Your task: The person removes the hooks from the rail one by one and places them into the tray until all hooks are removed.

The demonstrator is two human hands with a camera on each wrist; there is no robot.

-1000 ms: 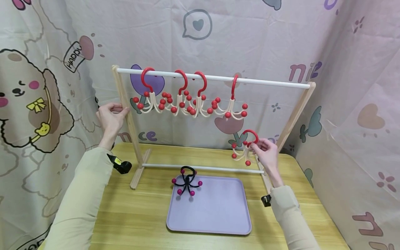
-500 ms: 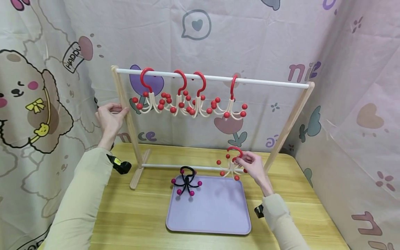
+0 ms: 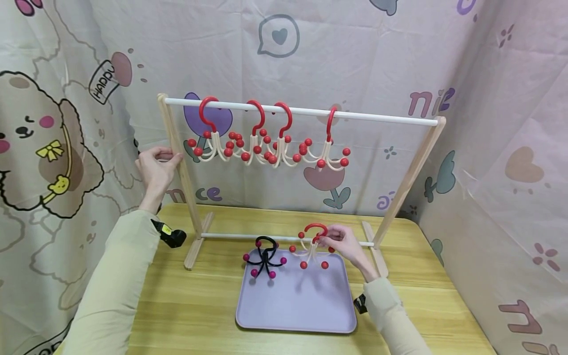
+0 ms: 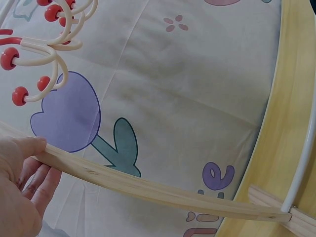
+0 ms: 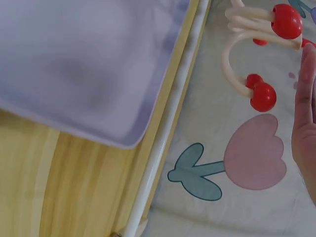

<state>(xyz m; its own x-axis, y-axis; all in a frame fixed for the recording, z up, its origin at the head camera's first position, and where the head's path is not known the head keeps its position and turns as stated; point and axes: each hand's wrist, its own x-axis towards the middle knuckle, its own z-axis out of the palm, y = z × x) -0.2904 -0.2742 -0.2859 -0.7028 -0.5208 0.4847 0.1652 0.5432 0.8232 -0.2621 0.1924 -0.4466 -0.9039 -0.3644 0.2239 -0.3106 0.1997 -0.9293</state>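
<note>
My left hand (image 3: 157, 170) pinches the left wooden post (image 3: 188, 190) of a small clothes rack, thumb and fingers on either side of it; the left wrist view shows the same grip on the post (image 4: 148, 186). With its fingertips my right hand (image 3: 343, 243) holds the red hook of a cream octopus-style hanger (image 3: 316, 225) with red bead ends. This hanger is over the back right of a lilac tray (image 3: 293, 305), its shadow falling on the tray. A black hanger with magenta beads (image 3: 266, 255) is at the tray's back left corner.
Several similar red-hooked hangers (image 3: 282, 135) hang from the rack's white top bar (image 3: 386, 117). A white lower bar (image 3: 235, 237) runs behind the tray near table height. Patterned curtains (image 3: 284, 64) enclose the wooden table (image 3: 191, 305).
My right hand has carried the red-hooked hanger left and down, from beside the right post to above the tray. The left hand keeps its place on the post.
</note>
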